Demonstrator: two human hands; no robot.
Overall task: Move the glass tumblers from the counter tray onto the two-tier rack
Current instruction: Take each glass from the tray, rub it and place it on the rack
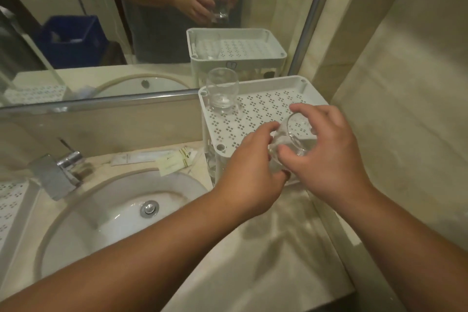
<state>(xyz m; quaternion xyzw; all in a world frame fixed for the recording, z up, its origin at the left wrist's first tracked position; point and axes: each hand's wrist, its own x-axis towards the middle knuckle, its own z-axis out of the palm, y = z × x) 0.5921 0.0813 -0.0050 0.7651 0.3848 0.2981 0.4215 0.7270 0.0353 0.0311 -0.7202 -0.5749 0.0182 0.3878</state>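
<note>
A white two-tier rack with a perforated top shelf stands at the right end of the counter, against the mirror. One clear glass tumbler stands upright in the top shelf's back left corner. A second clear tumbler is tilted above the shelf's front edge. My left hand grips its base from the left, and my right hand curls around its rim and side from the right. More glassware shows dimly on the lower tier. A perforated white tray lies at the far left edge.
A round white sink with a chrome faucet fills the counter's left. Paper sachets lie behind the sink next to the rack. A tiled wall closes the right side. Bare marble counter lies in front of the rack.
</note>
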